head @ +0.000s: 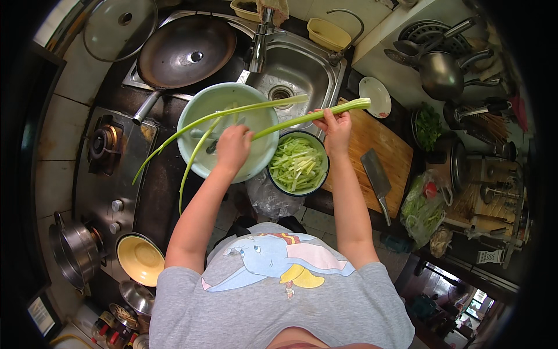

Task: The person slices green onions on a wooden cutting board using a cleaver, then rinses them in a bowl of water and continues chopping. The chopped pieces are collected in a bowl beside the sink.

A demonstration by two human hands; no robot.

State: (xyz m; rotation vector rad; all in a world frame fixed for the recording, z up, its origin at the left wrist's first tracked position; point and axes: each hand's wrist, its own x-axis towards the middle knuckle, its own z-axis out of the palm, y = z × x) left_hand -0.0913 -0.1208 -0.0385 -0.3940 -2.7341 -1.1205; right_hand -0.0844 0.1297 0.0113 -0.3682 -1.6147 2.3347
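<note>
My right hand [335,126] grips a long green celery stalk [301,120] near its pale end, over the front edge of the sink. My left hand [234,146] is closed around the same stalk's other part, above a pale green plastic basin [271,159]. Another long thin stalk [209,118] lies across the basin and sticks out past both sides. A thinner stem [192,159] hangs over the basin's near left rim. Something dark and a pale handle-like thing lie in the basin, partly hidden by my left hand. Close beside the basin, a dark-rimmed bowl holds cut celery pieces [298,163].
A wooden cutting board [392,148] with a cleaver [377,174] lies at the right, a small white plate [375,97] behind it. The steel sink [301,74] and faucet [259,48] are ahead. A wok [183,52] stands back left, a gas stove [98,196] left.
</note>
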